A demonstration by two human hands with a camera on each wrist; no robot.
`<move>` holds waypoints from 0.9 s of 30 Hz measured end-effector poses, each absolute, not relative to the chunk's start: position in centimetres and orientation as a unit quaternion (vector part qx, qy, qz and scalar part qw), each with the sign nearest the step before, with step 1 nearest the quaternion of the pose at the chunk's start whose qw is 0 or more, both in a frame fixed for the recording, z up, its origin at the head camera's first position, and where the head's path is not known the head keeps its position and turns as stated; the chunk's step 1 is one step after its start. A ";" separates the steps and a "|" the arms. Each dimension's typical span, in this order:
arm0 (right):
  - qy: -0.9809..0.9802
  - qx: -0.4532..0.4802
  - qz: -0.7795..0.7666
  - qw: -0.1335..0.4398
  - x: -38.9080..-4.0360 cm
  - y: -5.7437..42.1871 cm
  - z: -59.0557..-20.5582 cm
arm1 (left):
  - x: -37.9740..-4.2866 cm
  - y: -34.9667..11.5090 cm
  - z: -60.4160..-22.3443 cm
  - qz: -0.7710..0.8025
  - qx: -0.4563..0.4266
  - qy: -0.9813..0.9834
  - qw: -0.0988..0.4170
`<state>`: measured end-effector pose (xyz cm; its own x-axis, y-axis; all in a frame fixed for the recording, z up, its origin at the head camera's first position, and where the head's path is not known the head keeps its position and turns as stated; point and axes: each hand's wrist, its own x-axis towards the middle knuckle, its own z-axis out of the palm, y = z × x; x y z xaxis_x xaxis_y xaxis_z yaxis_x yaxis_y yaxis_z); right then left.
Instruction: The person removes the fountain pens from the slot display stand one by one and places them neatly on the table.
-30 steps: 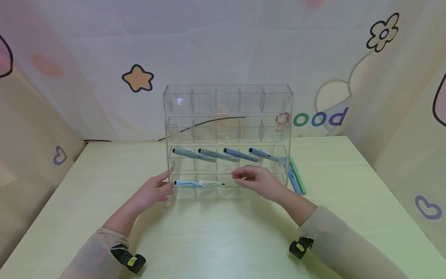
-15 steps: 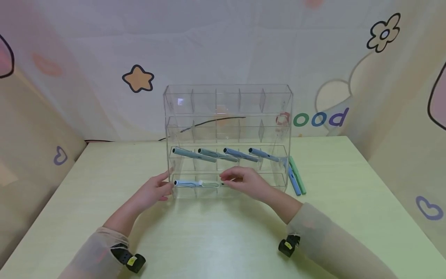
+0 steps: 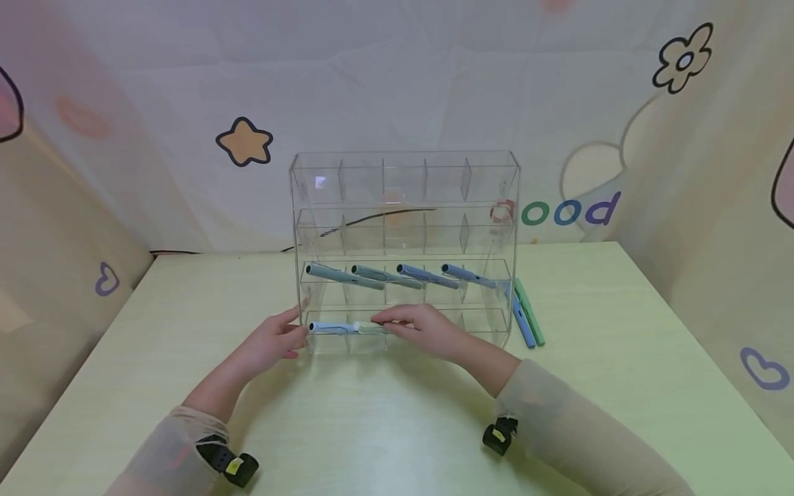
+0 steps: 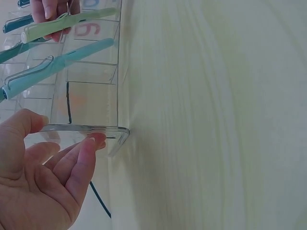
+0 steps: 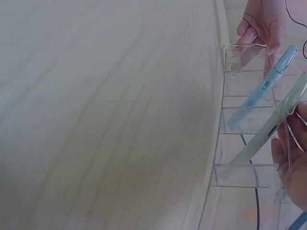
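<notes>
A clear acrylic pen rack (image 3: 293, 234) with tiers of compartments stands on the table. My left hand (image 3: 273, 337) grips its lower left side panel, thumb on one face and fingers on the other. On the bottom tier a light blue pen (image 3: 331, 328) lies at the left, with a pale green pen (image 3: 369, 329) beside it. My right hand (image 3: 428, 331) pinches the pale green pen; in the left wrist view its fingers show above and below that pen (image 4: 79, 19). The right wrist view shows the pen's clip close to the fingers, which are partly hidden.
Several teal and blue pens (image 3: 428, 277) lie tilted along the tier above. To the right of the rack, a green pen (image 3: 530, 313) and a blue pen (image 3: 524, 324) lie on the table (image 3: 384, 427). A printed cloth (image 3: 397, 83) hangs behind.
My right hand has moved left along the bottom tier, from right of the pale green pen to its right part. The left hand has stayed on the rack's side.
</notes>
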<state>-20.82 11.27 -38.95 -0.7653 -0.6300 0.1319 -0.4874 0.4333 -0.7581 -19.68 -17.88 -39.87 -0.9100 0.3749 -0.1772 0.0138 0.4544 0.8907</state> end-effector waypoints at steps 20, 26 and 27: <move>0.836 -0.325 -0.438 0.065 -20.7 11.2 -39.3 | -19.7 -17.9 -40.4 0.507 0.114 0.836 0.176; 0.839 -0.292 -0.456 0.052 -20.7 11.3 -39.2 | -20.0 -18.0 -40.4 0.507 0.116 0.836 0.174; 0.837 -0.292 -0.461 0.050 -20.7 11.3 -39.2 | -20.1 -18.0 -40.5 0.507 0.114 0.837 0.174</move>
<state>-20.65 11.26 -39.16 -0.8246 -0.5348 0.1846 -0.4420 0.4052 -0.8003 -20.06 -17.99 -40.45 -0.9132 0.3679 -0.1753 0.0151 0.4604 0.8876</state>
